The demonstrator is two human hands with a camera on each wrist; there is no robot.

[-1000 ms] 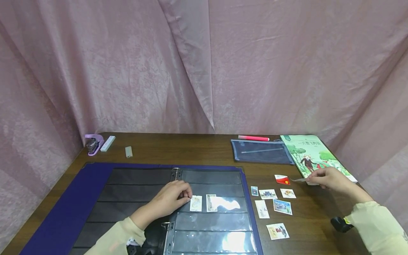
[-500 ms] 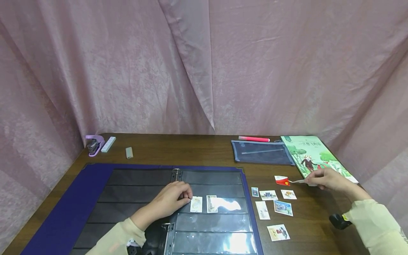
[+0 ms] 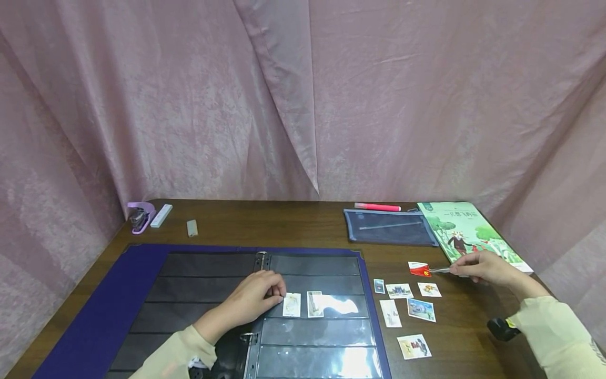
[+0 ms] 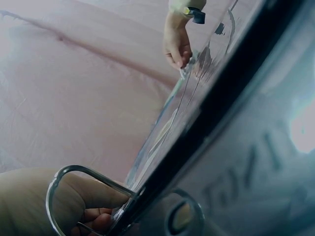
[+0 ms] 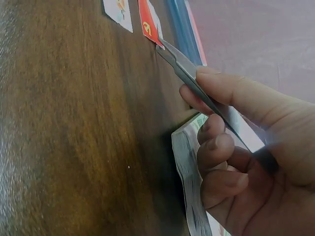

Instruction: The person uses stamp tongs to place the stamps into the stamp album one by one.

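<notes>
Your right hand (image 3: pixel 487 269), at the right of the head view, pinches a pair of tweezers (image 5: pixel 209 101) between thumb and fingers. Their tips are at the near corner of a red-and-white stamp (image 3: pixel 420 269) on the table (image 3: pixel 265 226), right of the album (image 3: pixel 90 310); you can't tell whether they grip it. Your left hand (image 3: pixel 258 295), lower middle of the frame, has bent fingers, with thumb and fingertips at the inner edge of the album's right-hand page. Whether they pinch the plastic, you can't tell. Just beside them, two stamps sit in the page's third row: a pale stamp (image 3: pixel 291 305) and, to its right, a second stamp (image 3: pixel 314 304) partly under glare.

Below the red-and-white stamp you have six more loose stamps (image 3: pixel 421 310). A green picture book (image 3: pixel 466 226) lies at the right, behind your right hand; left of it are a blue pouch (image 3: pixel 390 227) and a red marker (image 3: pixel 377 207). On the upper left of the table stand a purple stapler (image 3: pixel 141 217), a white box (image 3: pixel 161 216) and a small grey block (image 3: pixel 191 228). A pink curtain (image 3: pixel 189 105) fills the top.
</notes>
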